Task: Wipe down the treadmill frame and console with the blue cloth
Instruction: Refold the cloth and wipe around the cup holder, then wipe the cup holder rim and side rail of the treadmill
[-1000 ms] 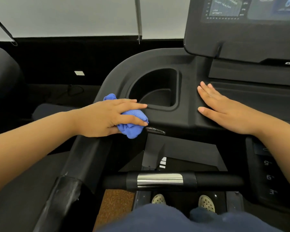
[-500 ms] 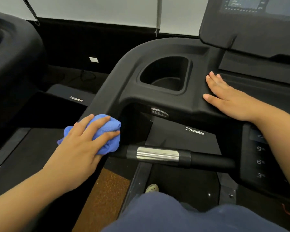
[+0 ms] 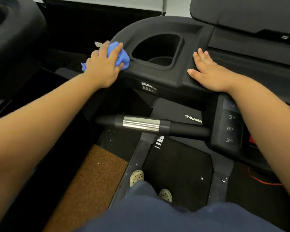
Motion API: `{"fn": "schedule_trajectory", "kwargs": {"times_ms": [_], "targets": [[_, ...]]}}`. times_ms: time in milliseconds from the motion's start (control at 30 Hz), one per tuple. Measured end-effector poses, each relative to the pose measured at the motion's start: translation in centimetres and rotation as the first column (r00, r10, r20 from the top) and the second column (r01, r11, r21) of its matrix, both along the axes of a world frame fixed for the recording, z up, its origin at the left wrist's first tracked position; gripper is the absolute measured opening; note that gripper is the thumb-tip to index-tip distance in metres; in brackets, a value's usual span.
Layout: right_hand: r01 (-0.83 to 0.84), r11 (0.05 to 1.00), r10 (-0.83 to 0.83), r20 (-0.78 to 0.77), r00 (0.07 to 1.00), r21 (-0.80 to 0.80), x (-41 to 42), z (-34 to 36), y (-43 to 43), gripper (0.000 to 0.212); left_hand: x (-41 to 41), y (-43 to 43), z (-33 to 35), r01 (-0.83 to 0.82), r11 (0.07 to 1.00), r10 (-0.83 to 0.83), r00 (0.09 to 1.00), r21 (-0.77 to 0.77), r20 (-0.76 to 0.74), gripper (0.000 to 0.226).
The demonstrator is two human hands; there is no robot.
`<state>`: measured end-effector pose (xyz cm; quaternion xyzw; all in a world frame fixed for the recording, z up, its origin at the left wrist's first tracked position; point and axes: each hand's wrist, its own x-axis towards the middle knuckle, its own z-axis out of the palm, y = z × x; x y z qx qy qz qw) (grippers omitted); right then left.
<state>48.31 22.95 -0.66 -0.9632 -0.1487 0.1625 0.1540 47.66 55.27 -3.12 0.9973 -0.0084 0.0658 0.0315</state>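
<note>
My left hand (image 3: 102, 66) is closed over the bunched blue cloth (image 3: 122, 56) and presses it against the left shoulder of the black treadmill console (image 3: 182, 77), just left of the cup holder (image 3: 157, 49). Part of the cloth sticks out below my wrist. My right hand (image 3: 213, 72) lies flat, fingers spread, on the console to the right of the cup holder. It holds nothing. The console screen housing (image 3: 241, 12) rises at the top right.
A black handlebar with a silver grip sensor (image 3: 141, 123) crosses below the console. A button panel (image 3: 229, 128) with numbers sits under my right forearm. My feet (image 3: 137, 177) stand on the belt. Another dark machine (image 3: 12, 39) is at the left; brown flooring (image 3: 94, 178) lies between.
My left hand has carried the cloth from the lower left side rail back up to the console beside the cup holder. My right hand has stayed flat in place.
</note>
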Motion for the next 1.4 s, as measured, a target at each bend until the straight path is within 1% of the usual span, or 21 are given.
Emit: {"fn": "schedule_trajectory", "kwargs": {"times_ms": [100, 200, 300, 433, 567, 667, 767, 867, 967, 1100, 1133, 1167, 1200, 1233, 1267, 1300, 1333, 1367, 1400], "targets": [[-0.008, 1.000, 0.008, 0.002, 1.000, -0.003, -0.1, 0.0, 0.1, 0.067, 3.4, -2.1, 0.5, -0.088, 0.996, 0.087, 0.996, -0.030, -0.036, 0.058], [-0.001, 1.000, 0.001, -0.001, 1.000, -0.007, -0.1, -0.1, 0.2, 0.067, 6.4, -2.6, 0.5, -0.092, 0.995, 0.090, 0.995, -0.041, -0.046, 0.056], [0.009, 1.000, -0.009, -0.009, 1.000, 0.000, 0.0, -0.2, 0.3, 0.066, 9.6, -2.8, 0.8, -0.033, 0.998, 0.029, 0.998, -0.060, -0.059, 0.055], [0.012, 1.000, -0.012, -0.027, 1.000, -0.014, 0.2, -0.4, 0.2, 0.067, 13.1, -3.6, 1.4, 0.029, 0.998, -0.035, 0.992, -0.052, -0.124, 0.057], [0.036, 0.999, -0.036, -0.041, 0.998, -0.013, 0.2, -0.3, 0.5, 0.066, 15.0, -3.2, 2.4, 0.098, 0.987, -0.124, 0.970, -0.131, -0.210, 0.061], [0.061, 0.997, -0.063, -0.051, 0.997, -0.044, 0.0, 0.1, 0.9, 0.065, 14.2, -2.6, 2.7, 0.104, 0.982, -0.138, 0.966, -0.158, -0.221, 0.063], [0.096, 0.992, -0.101, -0.046, 0.994, -0.084, -0.2, 0.1, 1.2, 0.064, 11.9, -2.3, 2.2, 0.050, 0.987, -0.076, 0.983, -0.155, -0.168, 0.061], [0.143, 0.984, -0.146, -0.027, 0.989, -0.106, -0.6, 0.2, 2.1, 0.061, 9.4, -0.9, 1.7, 0.022, 0.978, -0.054, 0.988, -0.210, -0.146, 0.058], [0.206, 0.960, -0.202, 0.041, 0.979, -0.189, -1.0, 0.2, 3.2, 0.056, 6.9, 0.8, 1.7, 0.017, 0.956, -0.067, 0.985, -0.292, -0.160, 0.058], [0.385, 0.883, -0.349, 0.173, 0.921, -0.267, -2.4, -0.3, 6.9, 0.056, 2.8, 3.2, 1.4, 0.046, 0.921, -0.122, 0.977, -0.386, -0.174, 0.058], [0.423, 0.870, -0.382, 0.195, 0.903, -0.253, -3.0, -0.3, 8.6, 0.056, 1.8, 3.8, 1.3, 0.056, 0.914, -0.135, 0.976, -0.401, -0.172, 0.057], [0.444, 0.873, -0.402, 0.216, 0.890, -0.204, -3.5, -0.3, 10.5, 0.057, 0.7, 4.3, 1.3, 0.063, 0.907, -0.148, 0.974, -0.417, -0.174, 0.056], [0.440, 0.890, -0.406, 0.236, 0.883, -0.116, -4.0, -0.1, 12.6, 0.057, -0.3, 4.8, 1.2, 0.068, 0.902, -0.159, 0.970, -0.426, -0.182, 0.055], [0.407, 0.914, -0.396, 0.252, 0.883, 0.011, -4.5, 0.1, 14.9, 0.056, -1.5, 5.2, 1.2, 0.075, 0.900, -0.170, 0.967, -0.430, -0.188, 0.054], [0.346, 0.924, -0.377, 0.255, 0.890, 0.162, -5.2, 0.4, 17.2, 0.056, -2.5, 5.6, 1.1, 0.088, 0.898, -0.186, 0.964, -0.432, -0.191, 0.054], [0.271, 0.914, -0.349, 0.245, 0.904, 0.303, -5.9, 0.7, 19.5, 0.056, -3.8, 6.0, 1.3, 0.103, 0.895, -0.203, 0.961, -0.434, -0.191, 0.054], [0.190, 0.895, -0.303, 0.239, 0.923, 0.404, -6.7, 0.9, 21.7, 0.055, -5.1, 6.5, 1.3, 0.114, 0.893, -0.216, 0.957, -0.436, -0.192, 0.056], [0.106, 0.887, -0.238, 0.247, 0.939, 0.449, -7.7, 0.9, 23.7, 0.054, -6.6, 7.0, 1.3, 0.129, 0.891, -0.233, 0.953, -0.436, -0.192, 0.060], [0.026, 0.890, -0.161, 0.260, 0.952, 0.456, -8.8, 0.7, 25.6, 0.052, -8.2, 7.5, 1.3, 0.149, 0.887, -0.252, 0.949, -0.436, -0.189, 0.066]]}}
